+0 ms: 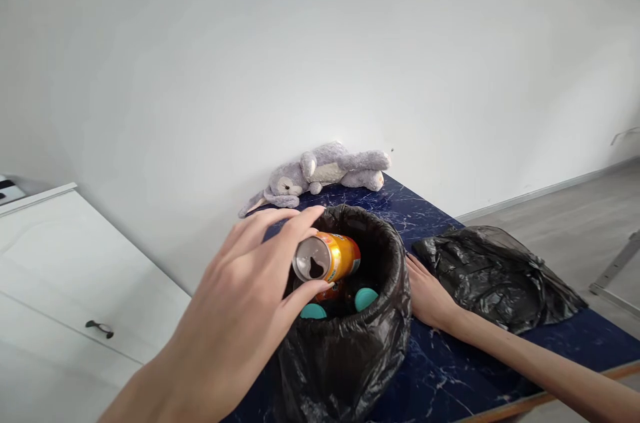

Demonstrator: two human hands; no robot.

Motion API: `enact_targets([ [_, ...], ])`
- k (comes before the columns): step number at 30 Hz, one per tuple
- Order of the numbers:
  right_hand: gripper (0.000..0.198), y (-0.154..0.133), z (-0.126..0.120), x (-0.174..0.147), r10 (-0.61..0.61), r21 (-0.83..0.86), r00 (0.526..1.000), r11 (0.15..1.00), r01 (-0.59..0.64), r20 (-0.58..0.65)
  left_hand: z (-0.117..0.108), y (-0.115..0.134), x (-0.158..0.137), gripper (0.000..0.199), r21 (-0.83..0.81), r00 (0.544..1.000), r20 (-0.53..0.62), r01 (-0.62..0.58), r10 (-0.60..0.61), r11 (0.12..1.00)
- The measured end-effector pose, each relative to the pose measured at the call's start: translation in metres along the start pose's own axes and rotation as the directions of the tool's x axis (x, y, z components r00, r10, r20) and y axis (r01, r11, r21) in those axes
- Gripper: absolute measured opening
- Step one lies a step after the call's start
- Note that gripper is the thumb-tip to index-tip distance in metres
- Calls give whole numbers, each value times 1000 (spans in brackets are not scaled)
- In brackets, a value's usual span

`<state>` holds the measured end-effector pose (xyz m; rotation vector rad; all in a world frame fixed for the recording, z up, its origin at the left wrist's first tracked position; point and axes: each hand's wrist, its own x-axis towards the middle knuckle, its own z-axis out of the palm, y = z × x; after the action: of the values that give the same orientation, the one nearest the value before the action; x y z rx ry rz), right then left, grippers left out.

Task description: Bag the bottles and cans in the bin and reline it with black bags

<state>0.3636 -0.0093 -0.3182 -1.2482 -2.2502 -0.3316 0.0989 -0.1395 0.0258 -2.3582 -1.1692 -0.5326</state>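
so the hands are apart, one either side of a black bag-lined bin [350, 363] on the blue marbled counter [435, 376]. left hand [250, 276] has an orange can [340, 255] pinched between thumb and fingers, tilted, right in the bin's mouth. right hand [431, 299] is just spread against the bin's side, not gripping. two teal caps [366, 299] show inside. loose black bag [500, 276] by the counter's right edge, plush bunny [325, 173] lying at the far edge.
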Motion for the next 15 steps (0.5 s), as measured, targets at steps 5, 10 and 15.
enact_targets([
  [5,51,1,2,0,8,2,1000,1000,-8,6,16,3,8,76,-31,999,46,23,-22,999],
  [10,53,1,4,0,27,10,1000,1000,-27,12,8,-3,7,60,-29,999,4,35,-35,999],
  [15,53,1,4,0,36,20,999,999,-36,16,1,-17,-1,47,-30,995,-39,88,-90,996],
])
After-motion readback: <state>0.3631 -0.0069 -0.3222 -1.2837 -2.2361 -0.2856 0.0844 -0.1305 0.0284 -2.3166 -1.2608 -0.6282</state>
